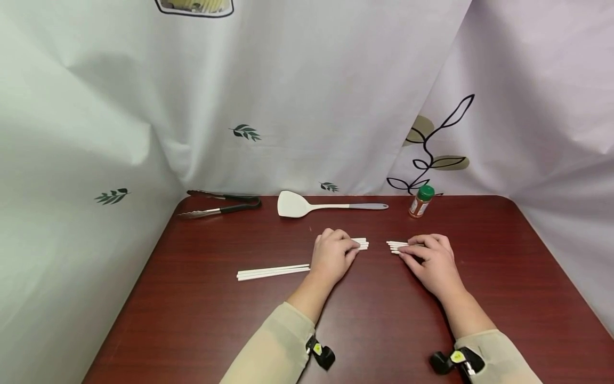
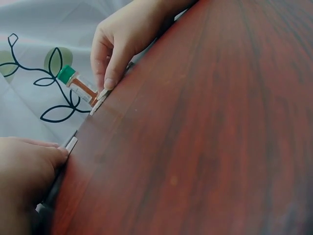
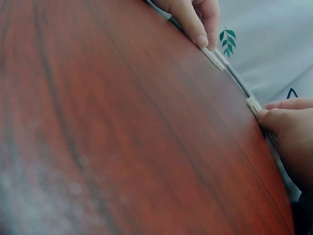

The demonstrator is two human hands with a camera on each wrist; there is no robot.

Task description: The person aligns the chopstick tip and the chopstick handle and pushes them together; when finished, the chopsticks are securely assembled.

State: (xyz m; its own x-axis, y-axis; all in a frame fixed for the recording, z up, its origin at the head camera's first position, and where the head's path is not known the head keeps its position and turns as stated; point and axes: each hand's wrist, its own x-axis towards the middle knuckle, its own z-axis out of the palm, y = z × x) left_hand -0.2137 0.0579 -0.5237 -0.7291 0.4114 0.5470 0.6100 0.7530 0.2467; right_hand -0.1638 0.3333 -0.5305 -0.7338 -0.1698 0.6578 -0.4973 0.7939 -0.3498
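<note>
On the dark red table, my left hand (image 1: 333,255) pinches a small bundle of thin white sticks (image 1: 362,244), whose ends stick out to the right of the fingers. My right hand (image 1: 431,261) holds a second bundle of white sticks (image 1: 393,245) between thumb and fingers, ends pointing left. The two bundles face each other across a short gap. Several more white sticks (image 1: 273,272) lie side by side to the left of my left hand. In the right wrist view, the right thumb presses along its bundle (image 3: 253,105); the fingers hide the rest.
Along the back edge lie black-handled tongs (image 1: 220,205) and a white spatula (image 1: 293,205) with a grey handle end. A green-capped spice jar (image 1: 420,202) stands at the back right. A pale printed curtain (image 1: 297,106) hangs behind the table (image 1: 192,320).
</note>
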